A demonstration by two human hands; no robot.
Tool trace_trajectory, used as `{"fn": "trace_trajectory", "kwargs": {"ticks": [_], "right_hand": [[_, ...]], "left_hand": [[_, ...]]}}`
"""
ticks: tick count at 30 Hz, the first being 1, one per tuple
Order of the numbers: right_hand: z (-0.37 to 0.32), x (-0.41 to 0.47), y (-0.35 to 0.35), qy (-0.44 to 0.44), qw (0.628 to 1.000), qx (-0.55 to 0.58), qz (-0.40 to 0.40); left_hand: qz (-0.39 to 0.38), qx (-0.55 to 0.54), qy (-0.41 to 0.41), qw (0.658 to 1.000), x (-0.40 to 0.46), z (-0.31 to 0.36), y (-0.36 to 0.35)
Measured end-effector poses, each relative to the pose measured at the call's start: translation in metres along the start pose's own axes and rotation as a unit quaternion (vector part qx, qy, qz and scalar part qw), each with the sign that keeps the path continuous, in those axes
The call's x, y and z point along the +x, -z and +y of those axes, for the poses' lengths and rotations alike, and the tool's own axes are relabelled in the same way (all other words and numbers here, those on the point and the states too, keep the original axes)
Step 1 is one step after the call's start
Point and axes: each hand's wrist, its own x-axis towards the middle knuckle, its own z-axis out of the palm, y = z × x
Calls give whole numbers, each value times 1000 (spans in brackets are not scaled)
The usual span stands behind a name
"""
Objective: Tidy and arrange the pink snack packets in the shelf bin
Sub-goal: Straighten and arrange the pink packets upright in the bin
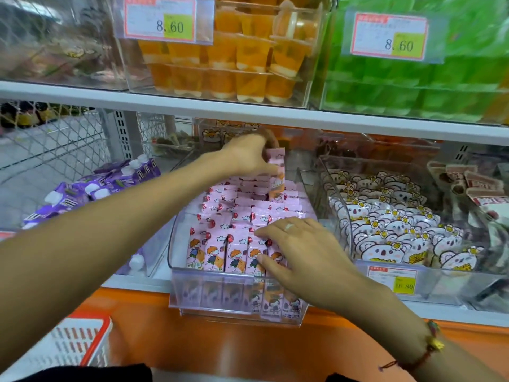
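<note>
A clear plastic shelf bin point(176, 244) on the lower shelf is filled with rows of pink snack packets point(220, 216) printed with a cartoon child. My left hand point(248, 155) reaches to the back of the bin and holds one pink packet point(276, 175) upright above the rows, fingers curled round its top. My right hand point(297, 249) lies with straight fingers pressing on the front-right packets near the bin's front wall. A ring shows on one finger.
Purple pouches point(104, 186) lie in the left bin. A clear bin of koala-print packets point(394, 232) stands right of the pink one. Orange jelly cups point(220, 59) and green packs point(429, 86) fill the shelf above. A red-rimmed white basket point(71, 343) sits bottom left.
</note>
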Motion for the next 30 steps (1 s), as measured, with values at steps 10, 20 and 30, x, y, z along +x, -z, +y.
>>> {"fn": "trace_trajectory", "kwargs": {"ticks": [10,20,30], "right_hand": [[0,0,-1,4,1000,-1,7],[5,-5,14,5,998,56,-17],[33,-9,24,-179,970,90,137]], "left_hand": [[-82,30,-20,996,-5,-21,-54],[-2,37,-81,996,-20,-16,-52],[-31,-45,-26,998,-13,-10,-59]]}}
